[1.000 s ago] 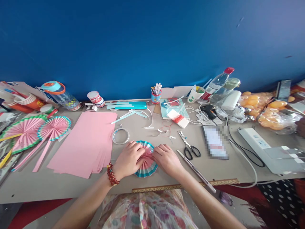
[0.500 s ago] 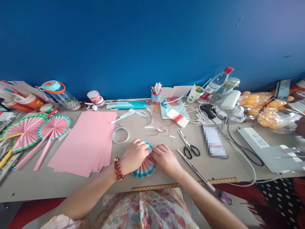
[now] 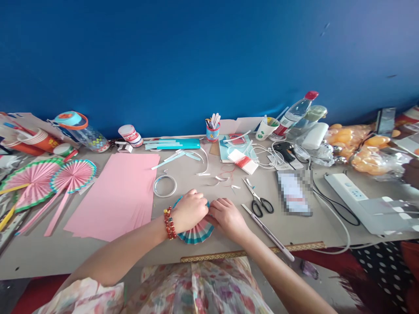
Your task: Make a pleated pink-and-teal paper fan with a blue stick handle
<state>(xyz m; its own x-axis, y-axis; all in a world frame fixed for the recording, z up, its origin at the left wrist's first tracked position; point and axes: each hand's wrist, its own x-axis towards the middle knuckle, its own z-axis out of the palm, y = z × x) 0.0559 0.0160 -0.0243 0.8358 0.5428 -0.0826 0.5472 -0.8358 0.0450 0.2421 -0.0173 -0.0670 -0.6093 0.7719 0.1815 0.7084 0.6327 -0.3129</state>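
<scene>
Closest to me there's a patterned strip [image 3: 252, 252] along the front edge of the surface [image 3: 153, 255]. Just past it, the pleated pink-and-teal paper fan [image 3: 197, 234] sits right in the middle, under both hands. Left hand [image 3: 190, 211], the one with the red bead bracelet [image 3: 169, 223], has its fingers curled over the fan, but the tips are hidden so I can't tell how firmly they're gripping. Right hand [image 3: 228, 218] has its fingers pinched on the fan's right side. A slim cutter [image 3: 268, 233] lies to the right of that, scissors [image 3: 261, 205] just beyond it. Pink sheets [image 3: 114, 196] are spread to the left, with a tape roll [image 3: 165, 186] beside them. Farther back: a card wound with red thread [image 3: 242, 162], teal strips [image 3: 176, 144], a pen cup [image 3: 212, 134], then the blue wall [image 3: 196, 61].
</scene>
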